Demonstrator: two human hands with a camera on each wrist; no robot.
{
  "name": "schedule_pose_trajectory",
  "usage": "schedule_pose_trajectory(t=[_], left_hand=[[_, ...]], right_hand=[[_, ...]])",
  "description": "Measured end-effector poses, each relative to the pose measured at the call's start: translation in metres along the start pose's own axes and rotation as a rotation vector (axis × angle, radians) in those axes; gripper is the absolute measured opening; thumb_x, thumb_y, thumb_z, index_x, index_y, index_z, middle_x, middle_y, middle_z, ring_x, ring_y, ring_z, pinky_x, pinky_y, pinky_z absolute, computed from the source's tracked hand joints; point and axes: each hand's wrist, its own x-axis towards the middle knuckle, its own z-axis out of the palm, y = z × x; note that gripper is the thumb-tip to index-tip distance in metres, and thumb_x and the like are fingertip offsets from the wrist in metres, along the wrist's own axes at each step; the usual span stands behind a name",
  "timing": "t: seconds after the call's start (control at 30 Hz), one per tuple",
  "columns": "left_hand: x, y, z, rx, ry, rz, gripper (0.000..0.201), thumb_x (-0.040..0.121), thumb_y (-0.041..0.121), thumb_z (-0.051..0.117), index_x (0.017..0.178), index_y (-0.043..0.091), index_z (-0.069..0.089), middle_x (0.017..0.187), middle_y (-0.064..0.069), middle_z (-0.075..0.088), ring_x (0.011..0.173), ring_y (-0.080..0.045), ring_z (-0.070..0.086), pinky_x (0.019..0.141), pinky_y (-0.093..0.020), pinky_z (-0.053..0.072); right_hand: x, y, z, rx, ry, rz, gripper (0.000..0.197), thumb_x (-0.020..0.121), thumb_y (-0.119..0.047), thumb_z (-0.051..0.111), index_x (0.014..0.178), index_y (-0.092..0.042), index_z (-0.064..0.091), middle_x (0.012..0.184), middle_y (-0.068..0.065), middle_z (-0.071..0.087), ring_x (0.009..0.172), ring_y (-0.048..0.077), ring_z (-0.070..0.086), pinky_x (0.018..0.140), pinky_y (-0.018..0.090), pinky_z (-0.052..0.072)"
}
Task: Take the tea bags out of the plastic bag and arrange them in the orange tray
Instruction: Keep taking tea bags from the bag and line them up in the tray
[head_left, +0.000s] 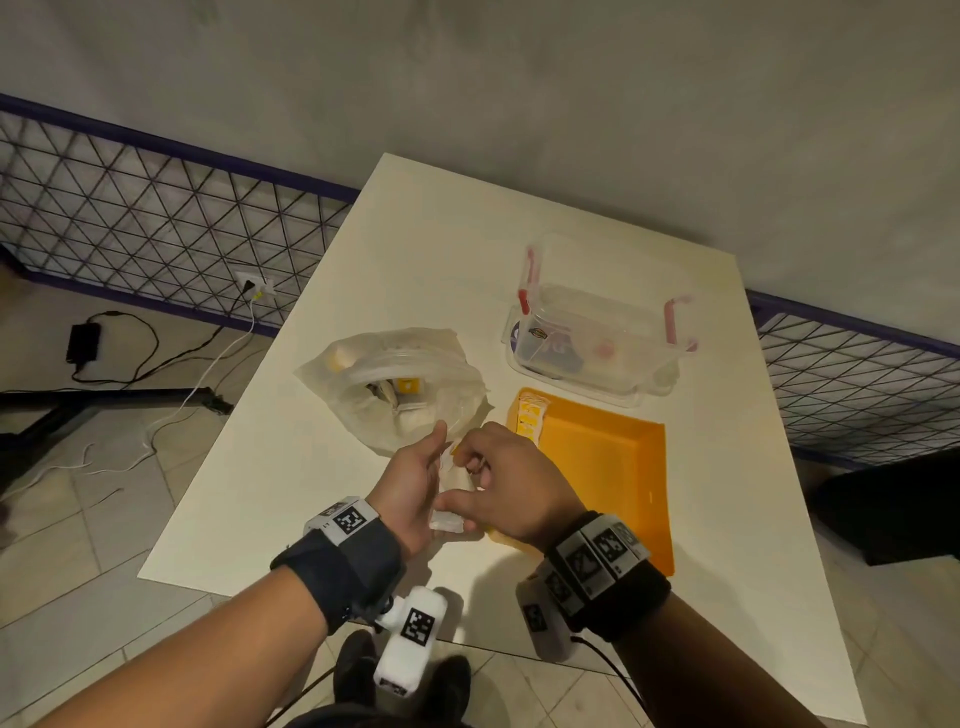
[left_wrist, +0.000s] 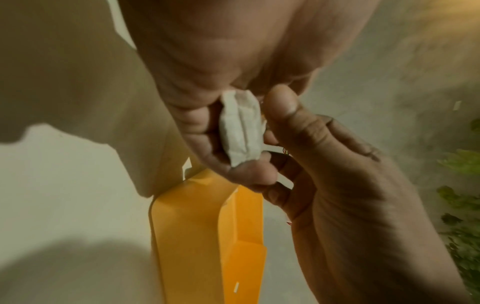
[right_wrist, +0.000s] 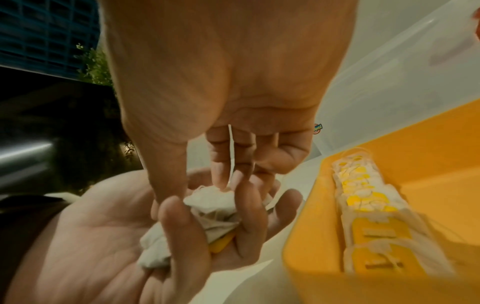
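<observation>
Just beside the orange tray (head_left: 623, 457), my left hand (head_left: 415, 478) cradles a clump of tea bags (right_wrist: 207, 211) while my right hand (head_left: 511, 483) pinches one from it. Their strings look tangled, so pulling could drag others onto the counter (head_left: 291, 467).

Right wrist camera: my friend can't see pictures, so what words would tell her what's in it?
The right hand reaches down and pinches white tea bags lying in the cupped palm of the left hand. To the right, the orange tray holds a neat row of tea bags with yellow tags along its near wall.
</observation>
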Motion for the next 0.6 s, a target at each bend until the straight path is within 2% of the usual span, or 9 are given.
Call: schedule_pose_trajectory(t=[0.13,0.2,0.27,0.37,0.47,0.53,0.6], left_hand=[[-0.001,-0.004,-0.001,0.055,-0.016,0.001,0.057,0.095,0.062,0.039,0.082,0.015,0.068,0.078,-0.007,0.06,0.069,-0.027,0.057,0.061,-0.033,0.047],[-0.001,-0.004,-0.003,0.067,-0.027,0.012,0.055,0.093,0.062,0.043,0.085,0.014,0.068,0.08,-0.008,0.059,0.066,-0.027,0.058,0.059,-0.033,0.048],[0.0,-0.004,-0.007,0.057,-0.018,0.023,0.048,0.091,0.058,0.051,0.093,0.014,0.069,0.079,-0.008,0.062,0.062,-0.026,0.059,0.06,-0.035,0.048],[-0.001,-0.001,-0.012,0.037,-0.024,0.021,0.037,0.089,0.047,0.058,0.096,0.012,0.065,0.075,-0.008,0.065,0.056,-0.024,0.06,0.064,-0.034,0.042],[-0.002,0.0,-0.016,0.043,-0.057,0.006,0.037,0.086,0.038,0.059,0.108,0.007,0.059,0.076,-0.011,0.063,0.056,-0.023,0.062,0.054,-0.027,0.039],[-0.001,-0.002,-0.019,0.051,-0.061,0.048,0.039,0.082,0.031,0.065,0.115,0.01,0.056,0.08,-0.011,0.061,0.061,-0.025,0.063,0.051,-0.025,0.039],[-0.001,-0.004,-0.02,0.052,-0.087,0.108,0.04,0.079,0.026,0.073,0.114,0.015,0.059,0.083,-0.011,0.062,0.065,-0.026,0.063,0.051,-0.025,0.039]], right_hand=[[0.0,-0.003,0.007,-0.034,0.024,0.002,0.027,0.078,-0.041,0.074,0.096,-0.024,0.061,0.096,-0.007,0.054,0.081,0.008,0.052,0.074,0.033,0.05],[-0.001,-0.003,0.008,-0.029,0.046,-0.02,0.016,0.084,-0.032,0.068,0.097,-0.022,0.066,0.097,-0.005,0.057,0.083,0.009,0.055,0.075,0.034,0.051],[-0.001,-0.002,0.006,-0.017,0.054,-0.02,0.014,0.087,-0.024,0.063,0.1,-0.02,0.07,0.099,-0.002,0.06,0.086,0.013,0.057,0.078,0.034,0.051],[-0.001,0.0,-0.002,0.045,0.099,0.016,0.015,0.088,-0.017,0.063,0.099,-0.017,0.073,0.096,0.0,0.063,0.085,0.013,0.059,0.077,0.028,0.049],[-0.002,0.003,-0.014,0.108,0.141,0.056,0.014,0.087,-0.011,0.064,0.096,-0.017,0.074,0.09,-0.003,0.066,0.082,0.01,0.059,0.074,0.024,0.048],[-0.004,0.006,-0.02,0.129,0.171,0.076,0.014,0.086,-0.009,0.064,0.092,-0.019,0.073,0.081,-0.01,0.066,0.077,0.005,0.059,0.07,0.018,0.047],[-0.004,0.009,-0.025,0.134,0.192,0.085,0.015,0.085,-0.008,0.064,0.087,-0.019,0.073,0.074,-0.014,0.065,0.076,0.001,0.059,0.063,0.011,0.043]])
